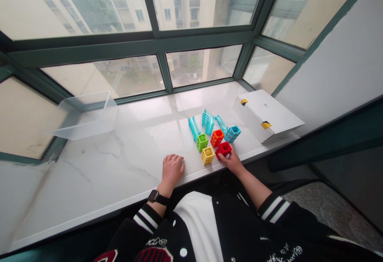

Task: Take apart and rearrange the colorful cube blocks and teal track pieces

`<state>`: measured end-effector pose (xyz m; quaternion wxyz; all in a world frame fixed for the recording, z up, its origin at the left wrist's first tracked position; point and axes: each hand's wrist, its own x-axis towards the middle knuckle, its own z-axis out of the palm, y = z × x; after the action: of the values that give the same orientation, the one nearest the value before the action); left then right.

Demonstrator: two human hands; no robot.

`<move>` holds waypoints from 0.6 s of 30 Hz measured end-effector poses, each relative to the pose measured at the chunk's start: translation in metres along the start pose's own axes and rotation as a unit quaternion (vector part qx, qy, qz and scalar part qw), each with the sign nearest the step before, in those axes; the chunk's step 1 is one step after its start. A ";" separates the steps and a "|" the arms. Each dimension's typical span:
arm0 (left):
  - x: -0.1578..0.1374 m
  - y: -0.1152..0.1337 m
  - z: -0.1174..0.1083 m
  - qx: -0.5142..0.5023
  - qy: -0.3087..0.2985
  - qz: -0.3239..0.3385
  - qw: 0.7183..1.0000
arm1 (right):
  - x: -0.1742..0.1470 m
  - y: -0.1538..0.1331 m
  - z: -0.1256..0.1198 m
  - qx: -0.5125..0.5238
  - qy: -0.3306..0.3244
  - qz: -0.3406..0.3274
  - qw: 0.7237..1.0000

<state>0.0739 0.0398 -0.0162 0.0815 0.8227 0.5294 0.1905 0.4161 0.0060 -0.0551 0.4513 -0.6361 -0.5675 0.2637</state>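
Note:
My right hand [232, 161] is closed around the near side of a red toy block [223, 149], a hollow cube standing on the sill. Beside that block are a yellow block [208, 156], a green block [202, 142], an orange block [217, 137] and a blue block [232, 134]. Behind them lie translucent blue toy track pieces: a straight one [194, 128], a curved one [208, 121] and a sloping one [221, 123]. My left hand [173, 169] rests on the white surface, left of the yellow block, holding nothing, fingers slightly bent and apart.
A clear plastic bin [98, 118] stands at the far left of the marble-patterned sill [134, 154]. On the right is a white box [269, 110] with black-and-yellow tabs. Green-framed windows [128, 48] border the back and sides.

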 end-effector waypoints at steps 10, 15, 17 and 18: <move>0.002 -0.001 -0.003 -0.052 0.007 -0.020 0.998 | -0.002 -0.016 -0.017 0.028 -0.015 0.006 0.999; 0.001 -0.024 -0.026 -0.128 0.074 -0.044 0.988 | -0.001 -0.056 -0.044 0.032 0.063 -0.037 0.997; -0.004 -0.037 -0.038 -0.127 0.104 -0.069 0.984 | -0.001 -0.080 -0.050 0.029 0.106 -0.068 0.992; -0.008 -0.044 -0.042 -0.124 0.115 -0.080 0.982 | 0.000 -0.092 -0.051 0.029 0.123 -0.083 0.989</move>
<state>0.0176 0.0486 0.0061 0.1366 0.7340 0.5713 0.3408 0.4144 -0.0132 0.0487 0.5562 -0.6012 -0.5504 0.1619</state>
